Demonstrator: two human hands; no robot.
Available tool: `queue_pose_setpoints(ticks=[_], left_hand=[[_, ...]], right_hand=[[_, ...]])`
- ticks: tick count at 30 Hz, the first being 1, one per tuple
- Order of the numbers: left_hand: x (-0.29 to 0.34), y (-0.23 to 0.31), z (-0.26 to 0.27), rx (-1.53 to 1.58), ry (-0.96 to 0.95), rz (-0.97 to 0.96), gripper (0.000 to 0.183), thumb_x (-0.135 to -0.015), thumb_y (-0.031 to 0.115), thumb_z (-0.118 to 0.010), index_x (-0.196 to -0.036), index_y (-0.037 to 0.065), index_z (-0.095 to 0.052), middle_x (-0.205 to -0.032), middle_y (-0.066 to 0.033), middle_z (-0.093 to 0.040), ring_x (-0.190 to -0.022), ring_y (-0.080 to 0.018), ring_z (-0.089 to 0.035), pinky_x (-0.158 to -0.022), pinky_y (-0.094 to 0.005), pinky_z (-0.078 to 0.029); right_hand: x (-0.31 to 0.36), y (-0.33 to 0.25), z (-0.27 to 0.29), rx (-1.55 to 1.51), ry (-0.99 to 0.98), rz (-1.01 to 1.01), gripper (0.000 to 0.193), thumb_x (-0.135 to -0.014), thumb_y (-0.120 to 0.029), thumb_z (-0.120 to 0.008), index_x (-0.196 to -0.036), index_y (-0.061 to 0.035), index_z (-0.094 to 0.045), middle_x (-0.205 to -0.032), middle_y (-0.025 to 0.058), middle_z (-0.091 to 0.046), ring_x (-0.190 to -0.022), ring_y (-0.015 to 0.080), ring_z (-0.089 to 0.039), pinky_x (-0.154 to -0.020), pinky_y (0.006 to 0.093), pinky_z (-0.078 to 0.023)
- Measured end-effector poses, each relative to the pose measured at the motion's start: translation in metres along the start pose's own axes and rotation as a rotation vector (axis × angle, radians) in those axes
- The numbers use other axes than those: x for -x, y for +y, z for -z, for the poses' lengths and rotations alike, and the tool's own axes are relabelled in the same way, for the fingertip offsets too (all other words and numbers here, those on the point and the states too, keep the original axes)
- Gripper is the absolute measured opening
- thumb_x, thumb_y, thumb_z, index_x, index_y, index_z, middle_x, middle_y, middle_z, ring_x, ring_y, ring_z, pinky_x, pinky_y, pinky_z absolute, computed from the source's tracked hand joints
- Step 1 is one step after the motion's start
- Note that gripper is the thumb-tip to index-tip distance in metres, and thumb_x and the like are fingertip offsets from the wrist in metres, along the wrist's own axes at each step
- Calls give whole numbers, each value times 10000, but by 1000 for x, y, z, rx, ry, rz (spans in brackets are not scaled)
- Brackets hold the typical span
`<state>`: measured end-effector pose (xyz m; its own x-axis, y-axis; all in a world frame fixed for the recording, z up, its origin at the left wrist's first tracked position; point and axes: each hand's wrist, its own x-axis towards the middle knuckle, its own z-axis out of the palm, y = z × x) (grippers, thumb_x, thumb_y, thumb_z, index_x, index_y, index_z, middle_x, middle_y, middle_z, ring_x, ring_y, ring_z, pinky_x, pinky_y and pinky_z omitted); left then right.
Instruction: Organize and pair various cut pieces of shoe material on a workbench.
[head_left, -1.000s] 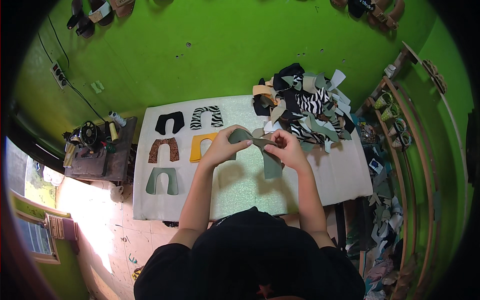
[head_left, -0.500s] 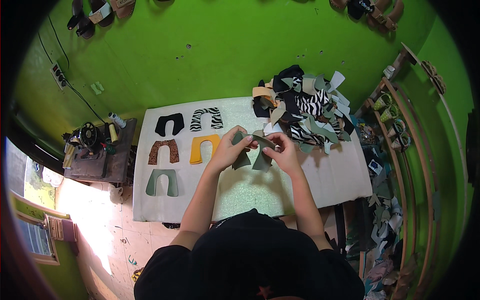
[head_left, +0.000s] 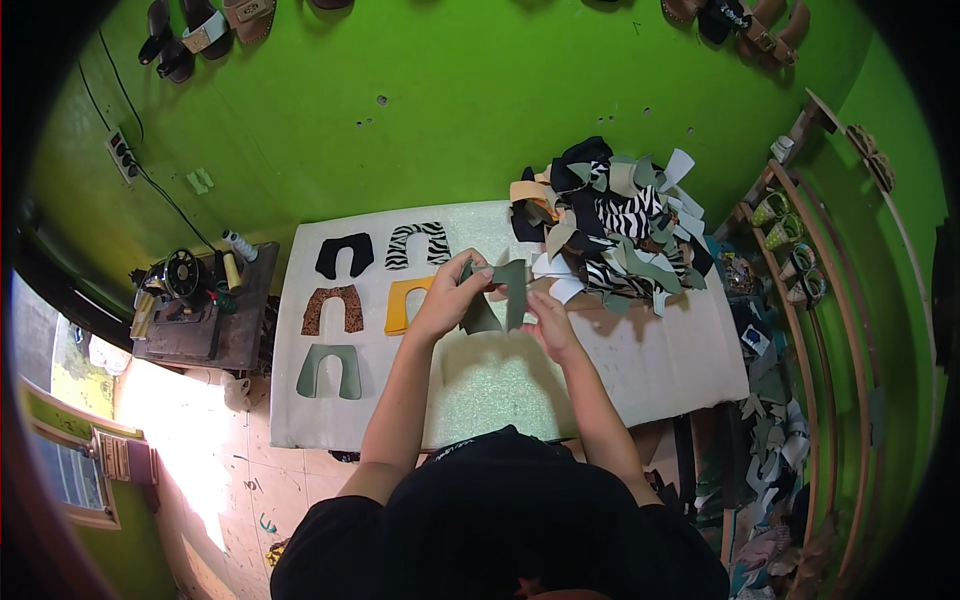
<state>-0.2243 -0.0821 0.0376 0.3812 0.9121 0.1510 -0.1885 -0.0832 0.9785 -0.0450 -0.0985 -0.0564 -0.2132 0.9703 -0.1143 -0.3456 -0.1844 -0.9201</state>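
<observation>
Above the middle of the table, my left hand pinches the top of a grey-green arch-shaped cut piece, its two legs hanging down. At its right leg is my right hand, fingers bent and closed at the edge; the fingertips are partly hidden. Left of my hands, arch-shaped pieces lie flat: a black one, a zebra-striped one, a brown speckled one, a yellow one partly behind my left hand, and a grey-green one.
A heap of mixed scraps covers the table's far right. To the left stands a sewing machine with thread spools. A wooden rack holding sandals is on the right, with more scraps below. Sandals hang on the green wall.
My right hand has slid from the top of the grey-green piece down along its right leg. The piece has turned slightly, while my left hand keeps its hold.
</observation>
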Motion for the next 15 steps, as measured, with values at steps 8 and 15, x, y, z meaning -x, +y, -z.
queue_pose_setpoints(ticks=[8,15], left_hand=[[3,1,18,8,-83,16,115,-786,160,-443,-760,50,-424,-749,-58,-524,-720,-121,-523,-691,-241,-406],[13,3,32,57,-70,2,133,-805,160,-443,-723,57,-422,-705,-33,-505,-681,-103,-504,-646,-231,-395]], right_hand=[[-11,12,-14,-424,-98,-336,467,-914,-388,-292,-1191,-51,-458,-1034,63,-551,-904,189,-555,-757,356,-482],[-7,22,-31,-454,-168,-256,325,-825,-133,-540,-1099,-40,-392,-879,116,-579,-770,175,-584,-660,286,-499]])
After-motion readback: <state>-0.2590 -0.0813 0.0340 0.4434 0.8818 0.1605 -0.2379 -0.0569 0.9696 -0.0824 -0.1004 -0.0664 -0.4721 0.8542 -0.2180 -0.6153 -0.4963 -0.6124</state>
